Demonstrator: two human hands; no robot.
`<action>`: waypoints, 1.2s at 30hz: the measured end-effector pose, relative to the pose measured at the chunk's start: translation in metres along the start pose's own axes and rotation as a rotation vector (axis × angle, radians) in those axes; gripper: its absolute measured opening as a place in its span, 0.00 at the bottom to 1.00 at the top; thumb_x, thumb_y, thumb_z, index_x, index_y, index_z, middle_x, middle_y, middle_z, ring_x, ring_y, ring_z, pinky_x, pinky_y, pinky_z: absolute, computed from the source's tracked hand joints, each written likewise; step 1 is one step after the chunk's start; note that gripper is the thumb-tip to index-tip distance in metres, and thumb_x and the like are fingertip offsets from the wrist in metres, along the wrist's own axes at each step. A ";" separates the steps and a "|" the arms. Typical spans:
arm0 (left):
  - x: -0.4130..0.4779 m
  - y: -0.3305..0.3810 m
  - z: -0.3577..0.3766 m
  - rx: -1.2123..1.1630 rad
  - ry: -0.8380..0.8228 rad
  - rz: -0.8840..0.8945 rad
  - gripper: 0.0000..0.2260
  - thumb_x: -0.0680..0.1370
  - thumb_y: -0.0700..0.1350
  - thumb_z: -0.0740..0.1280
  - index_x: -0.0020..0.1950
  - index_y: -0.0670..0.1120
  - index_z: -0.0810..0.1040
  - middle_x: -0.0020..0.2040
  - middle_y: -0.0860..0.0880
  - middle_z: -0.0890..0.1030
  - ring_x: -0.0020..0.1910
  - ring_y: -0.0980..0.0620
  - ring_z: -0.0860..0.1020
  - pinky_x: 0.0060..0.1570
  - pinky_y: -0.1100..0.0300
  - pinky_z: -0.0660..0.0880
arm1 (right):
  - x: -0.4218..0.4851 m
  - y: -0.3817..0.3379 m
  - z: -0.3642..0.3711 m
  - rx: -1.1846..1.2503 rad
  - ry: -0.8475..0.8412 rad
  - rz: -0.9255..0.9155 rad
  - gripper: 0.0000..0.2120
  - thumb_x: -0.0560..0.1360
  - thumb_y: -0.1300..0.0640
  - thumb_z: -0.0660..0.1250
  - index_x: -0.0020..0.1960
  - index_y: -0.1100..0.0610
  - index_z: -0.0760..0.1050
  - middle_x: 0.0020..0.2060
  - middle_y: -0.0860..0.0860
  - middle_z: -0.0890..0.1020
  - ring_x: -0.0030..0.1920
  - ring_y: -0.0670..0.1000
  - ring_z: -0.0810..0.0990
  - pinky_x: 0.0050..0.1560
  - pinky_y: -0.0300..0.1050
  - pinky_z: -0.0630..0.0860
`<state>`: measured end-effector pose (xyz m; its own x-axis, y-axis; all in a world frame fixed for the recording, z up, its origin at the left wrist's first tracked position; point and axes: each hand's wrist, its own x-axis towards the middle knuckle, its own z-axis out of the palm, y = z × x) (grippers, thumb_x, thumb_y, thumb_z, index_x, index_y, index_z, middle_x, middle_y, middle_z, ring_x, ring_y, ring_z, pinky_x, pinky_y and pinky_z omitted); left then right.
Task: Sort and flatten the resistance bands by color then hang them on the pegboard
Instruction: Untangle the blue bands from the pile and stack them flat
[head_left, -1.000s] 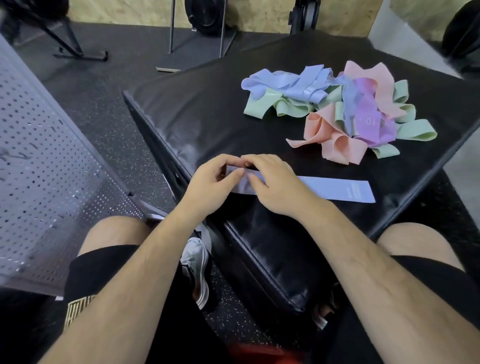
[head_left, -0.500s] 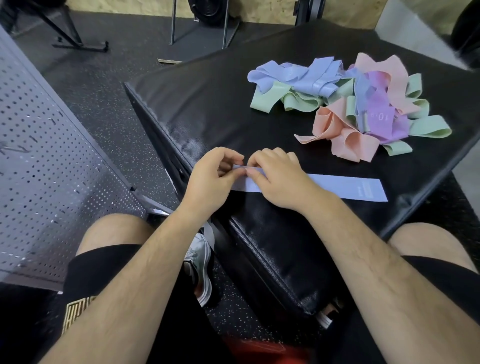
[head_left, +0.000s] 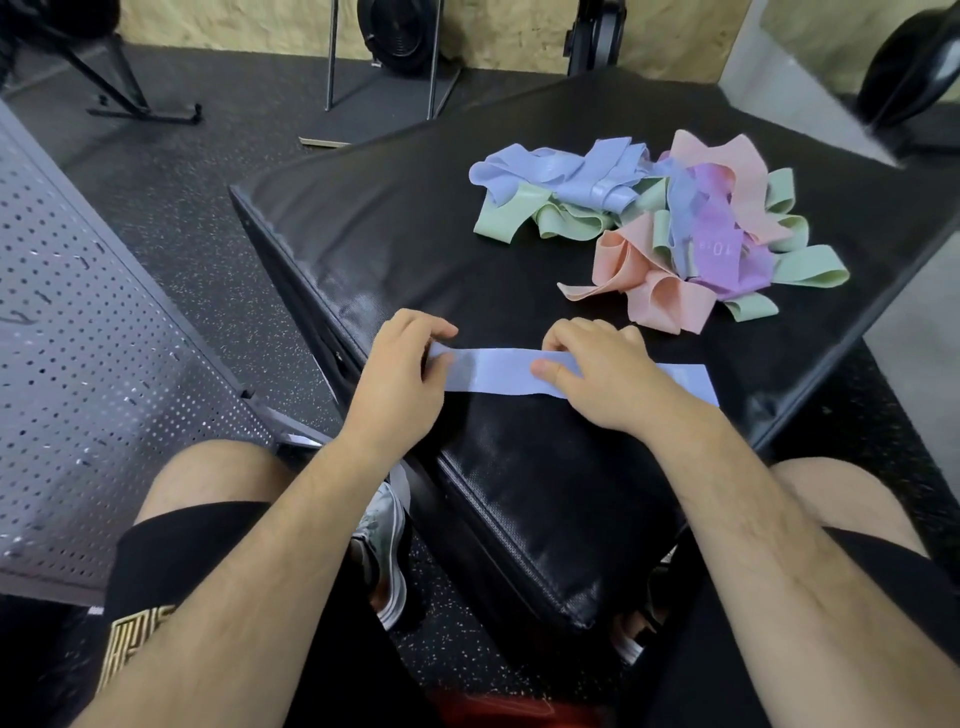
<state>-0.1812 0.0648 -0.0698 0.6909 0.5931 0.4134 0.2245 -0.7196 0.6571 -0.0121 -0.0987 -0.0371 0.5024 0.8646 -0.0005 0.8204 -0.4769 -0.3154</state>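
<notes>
The blue band (head_left: 493, 371) lies flat on the black padded surface (head_left: 395, 234), close to the person's knees. Its long axis runs straight across from their left to their right. The left hand (head_left: 400, 369) has the band's left end, right at the surface's edge, pinched between thumb and bent fingers (head_left: 436, 330). The right hand (head_left: 602, 374) sits on top of the band past its middle, thumb laid flat on it and fingers bent over the far edge. Whether they pinch it or only pin it down I cannot tell. The right end of the band pokes out beyond that hand and lies loose. My guess is that the next stroke runs along the band, the right hand sliding toward the free end while the left anchors its end. The tangled pile (head_left: 665, 223) of blue, green, pink and purple bands waits farther back, well apart from both hands and nearer the right one. The pegboard (head_left: 78, 338) leans off to the left, so the left hand is the nearer one for hanging.
</notes>
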 end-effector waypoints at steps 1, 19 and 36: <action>-0.001 0.001 0.003 0.102 0.026 0.064 0.12 0.76 0.34 0.68 0.57 0.45 0.79 0.58 0.51 0.78 0.57 0.52 0.75 0.61 0.62 0.70 | 0.000 -0.001 0.001 -0.008 0.003 0.000 0.07 0.83 0.44 0.59 0.52 0.47 0.67 0.52 0.46 0.75 0.56 0.52 0.71 0.61 0.53 0.62; -0.006 0.042 0.045 0.419 -0.426 0.034 0.26 0.86 0.56 0.50 0.83 0.50 0.52 0.82 0.55 0.48 0.81 0.56 0.44 0.76 0.59 0.38 | -0.011 0.040 -0.018 0.064 -0.017 0.049 0.09 0.82 0.43 0.62 0.48 0.47 0.72 0.47 0.42 0.78 0.53 0.48 0.74 0.62 0.48 0.61; -0.014 0.105 0.107 0.391 -0.434 0.231 0.30 0.82 0.54 0.43 0.80 0.42 0.62 0.80 0.46 0.62 0.79 0.46 0.60 0.77 0.52 0.50 | -0.033 0.072 -0.028 0.114 0.013 0.142 0.06 0.79 0.45 0.66 0.47 0.46 0.74 0.47 0.43 0.81 0.53 0.50 0.77 0.62 0.50 0.64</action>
<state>-0.0935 -0.0576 -0.0741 0.9493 0.2648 0.1691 0.2142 -0.9392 0.2683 0.0383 -0.1663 -0.0328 0.6148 0.7877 -0.0407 0.7055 -0.5722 -0.4182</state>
